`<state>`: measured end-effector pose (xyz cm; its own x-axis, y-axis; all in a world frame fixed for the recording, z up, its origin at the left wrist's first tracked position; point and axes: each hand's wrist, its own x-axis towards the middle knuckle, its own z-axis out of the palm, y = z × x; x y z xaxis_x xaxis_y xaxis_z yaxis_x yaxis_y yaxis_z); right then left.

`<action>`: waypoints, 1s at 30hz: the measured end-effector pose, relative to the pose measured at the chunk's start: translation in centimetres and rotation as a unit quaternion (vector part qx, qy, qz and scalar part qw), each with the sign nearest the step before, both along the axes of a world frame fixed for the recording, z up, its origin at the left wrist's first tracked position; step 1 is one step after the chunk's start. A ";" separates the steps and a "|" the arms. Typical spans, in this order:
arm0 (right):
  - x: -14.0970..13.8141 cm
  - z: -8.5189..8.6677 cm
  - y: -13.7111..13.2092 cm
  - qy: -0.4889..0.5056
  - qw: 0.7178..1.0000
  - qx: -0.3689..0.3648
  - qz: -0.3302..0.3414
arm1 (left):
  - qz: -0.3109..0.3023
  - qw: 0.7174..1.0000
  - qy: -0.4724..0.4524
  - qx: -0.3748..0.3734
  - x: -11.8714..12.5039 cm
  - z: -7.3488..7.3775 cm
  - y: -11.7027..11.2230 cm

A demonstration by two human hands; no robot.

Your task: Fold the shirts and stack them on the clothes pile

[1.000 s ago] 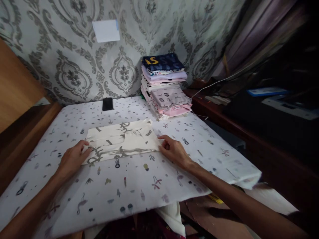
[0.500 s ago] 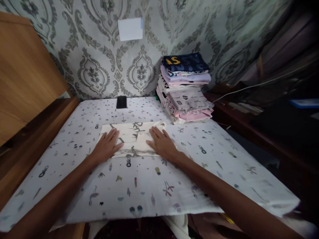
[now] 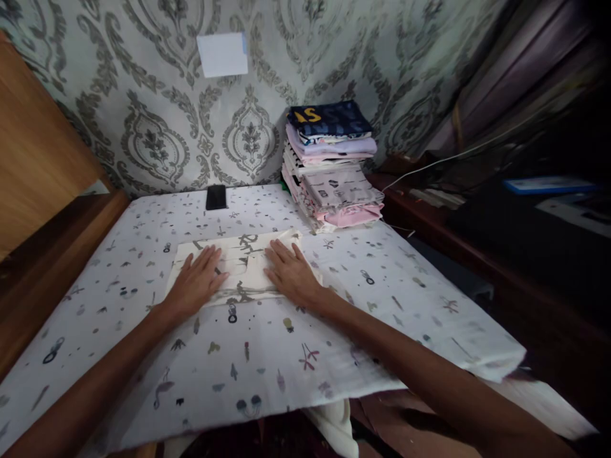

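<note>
Left hand (image 3: 195, 284) and right hand (image 3: 292, 275) lie flat, fingers spread, on a folded cream cloth (image 3: 245, 261); the dark lettering between the fingers is unreadable.

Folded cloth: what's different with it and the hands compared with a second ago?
A second ago each hand pinched one end of the folded cloth. Now the left hand and right hand lie flat on top, palms down. The cloth stays folded on the printed sheet; the clothes stack and black phone have not moved.
</note>
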<state>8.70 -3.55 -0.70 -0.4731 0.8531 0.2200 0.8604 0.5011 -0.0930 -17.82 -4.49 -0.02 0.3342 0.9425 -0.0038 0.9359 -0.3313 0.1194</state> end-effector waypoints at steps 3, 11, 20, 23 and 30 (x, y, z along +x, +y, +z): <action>-0.5 -0.2 0.2 0.009 1.000 0.014 0.013 | -0.077 0.997 -0.016 0.022 4.2 -0.1 0.7; 0.6 -1.7 0.9 0.013 1.000 0.026 -0.012 | -0.139 0.988 0.010 0.060 7.5 -2.8 2.4; 3.7 -1.2 0.4 0.010 0.997 -0.040 -0.066 | -0.124 0.992 -0.002 0.024 7.4 -1.9 2.1; 5.6 -1.2 -0.1 0.012 0.994 -0.058 -0.092 | -0.125 0.992 -0.023 0.017 7.2 -1.8 2.1; 6.7 -1.4 -0.5 0.015 0.992 -0.064 -0.107 | -0.104 0.994 -0.033 -0.004 6.8 -0.9 1.6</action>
